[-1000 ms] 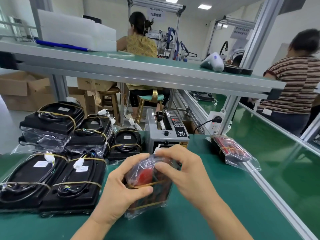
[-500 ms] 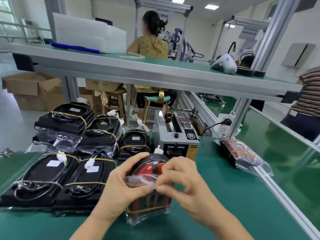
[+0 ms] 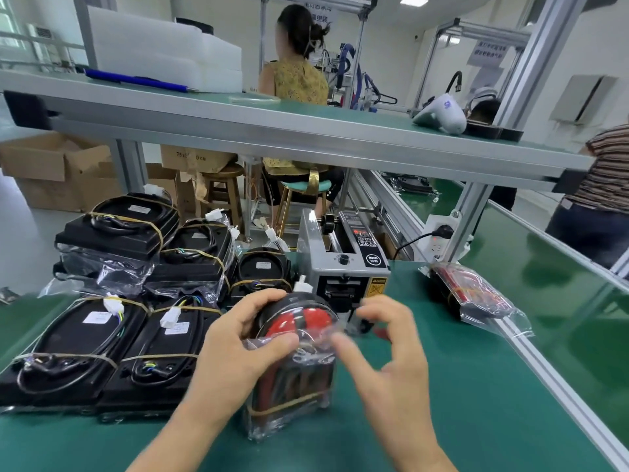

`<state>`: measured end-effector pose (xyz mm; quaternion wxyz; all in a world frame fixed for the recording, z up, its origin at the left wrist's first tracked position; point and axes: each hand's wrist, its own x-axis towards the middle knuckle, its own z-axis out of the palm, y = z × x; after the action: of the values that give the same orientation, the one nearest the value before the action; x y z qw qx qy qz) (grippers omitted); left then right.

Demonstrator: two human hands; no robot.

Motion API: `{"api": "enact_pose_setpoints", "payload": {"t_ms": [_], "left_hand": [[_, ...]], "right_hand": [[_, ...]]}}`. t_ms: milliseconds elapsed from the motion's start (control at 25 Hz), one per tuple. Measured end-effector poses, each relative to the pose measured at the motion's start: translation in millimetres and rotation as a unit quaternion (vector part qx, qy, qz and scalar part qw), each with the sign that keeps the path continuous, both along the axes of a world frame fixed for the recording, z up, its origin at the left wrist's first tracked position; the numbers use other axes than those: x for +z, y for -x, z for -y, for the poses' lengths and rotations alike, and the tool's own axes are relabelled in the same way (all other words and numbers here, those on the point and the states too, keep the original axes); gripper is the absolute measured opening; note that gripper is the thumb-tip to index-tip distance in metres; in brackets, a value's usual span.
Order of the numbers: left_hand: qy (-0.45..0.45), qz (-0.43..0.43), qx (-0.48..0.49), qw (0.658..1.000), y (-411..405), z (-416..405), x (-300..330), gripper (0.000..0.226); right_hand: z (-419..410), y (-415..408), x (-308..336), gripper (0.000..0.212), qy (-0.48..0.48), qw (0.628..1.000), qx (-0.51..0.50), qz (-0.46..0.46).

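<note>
A green worktop (image 3: 476,386) sits under a metal-edged green shelf (image 3: 306,131) carried on aluminium posts (image 3: 534,63). Behind are white walls (image 3: 391,46), a pale floor (image 3: 20,240), cardboard boxes (image 3: 51,172), a wooden stool (image 3: 223,192) and ceiling lights (image 3: 412,0).

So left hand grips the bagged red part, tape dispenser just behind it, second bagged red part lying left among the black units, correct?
Wrong side. The second bagged red part lies on the right, by the aluminium rail; the head view shows it. The left hand does grip the bagged red part, tape dispenser just behind.
</note>
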<state>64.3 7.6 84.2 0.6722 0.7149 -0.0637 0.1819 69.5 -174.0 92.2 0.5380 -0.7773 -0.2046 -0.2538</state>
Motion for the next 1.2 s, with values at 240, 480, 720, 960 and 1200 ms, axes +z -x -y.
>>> {"api": "enact_pose_setpoints", "payload": {"t_ms": [240,480,720,960,1200], "left_hand": [[-0.041,0.05,0.086,0.994,37.6,37.8,-8.3,0.068],[-0.311,0.128,0.023,0.941,30.6,-36.4,28.3,0.071],[-0.202,0.014,-0.08,0.976,14.3,-36.1,10.3,0.075],[-0.207,0.058,0.117,0.97,11.8,-13.2,-11.9,0.074],[-0.192,0.063,0.134,0.97,12.3,1.2,-8.8,0.07]], "right_hand": [[-30.0,18.6,4.8,0.048,-0.034,0.95,0.21,-0.227],[-19.4,-13.1,4.7,0.063,0.072,0.951,0.247,-0.17],[-14.3,-33.9,-4.0,0.071,0.01,0.913,0.337,-0.231],[-1.2,-90.4,-31.5,0.024,-0.136,0.933,-0.121,-0.311],[-21.5,-112.9,-26.2,0.027,-0.158,0.906,-0.219,-0.326]]}}
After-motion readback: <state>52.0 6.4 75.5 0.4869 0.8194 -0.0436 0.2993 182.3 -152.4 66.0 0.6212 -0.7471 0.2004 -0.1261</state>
